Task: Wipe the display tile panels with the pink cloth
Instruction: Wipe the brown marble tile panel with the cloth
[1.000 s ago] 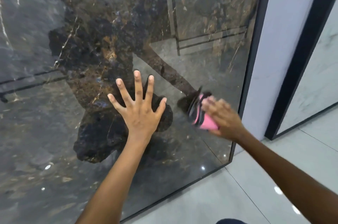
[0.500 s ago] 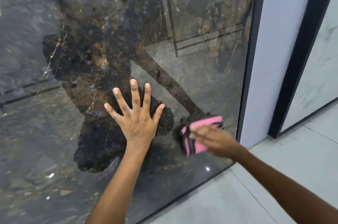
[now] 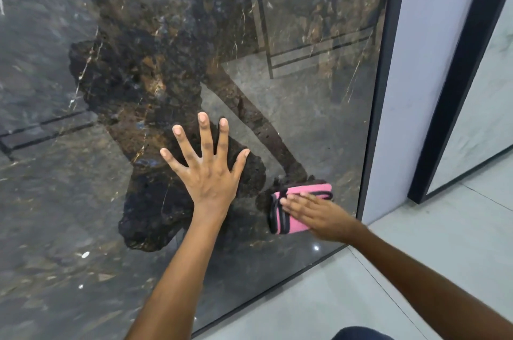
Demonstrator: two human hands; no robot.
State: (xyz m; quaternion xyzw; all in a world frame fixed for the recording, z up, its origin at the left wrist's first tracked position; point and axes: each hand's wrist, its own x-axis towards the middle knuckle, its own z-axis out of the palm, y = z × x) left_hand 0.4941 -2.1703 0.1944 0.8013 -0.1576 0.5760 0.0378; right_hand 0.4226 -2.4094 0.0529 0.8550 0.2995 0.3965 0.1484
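Observation:
A large glossy dark marble tile panel (image 3: pixel 83 200) with brown and gold veins fills most of the view and mirrors my arms. My left hand (image 3: pixel 206 173) lies flat on it with the fingers spread wide. My right hand (image 3: pixel 316 214) presses a folded pink cloth (image 3: pixel 294 209) with dark edging against the panel's lower right part, near its black frame. The fingers cover part of the cloth.
A black frame edge (image 3: pixel 380 89) borders the panel on the right. Beyond it stands a white wall strip (image 3: pixel 422 75), then a second black-framed pale tile panel (image 3: pixel 488 103). Pale grey floor tiles (image 3: pixel 416 270) run along the bottom right.
My right hand has carried the pink cloth down the panel and a little left, and the cloth has turned flatter under the palm. My left hand stays spread on the panel.

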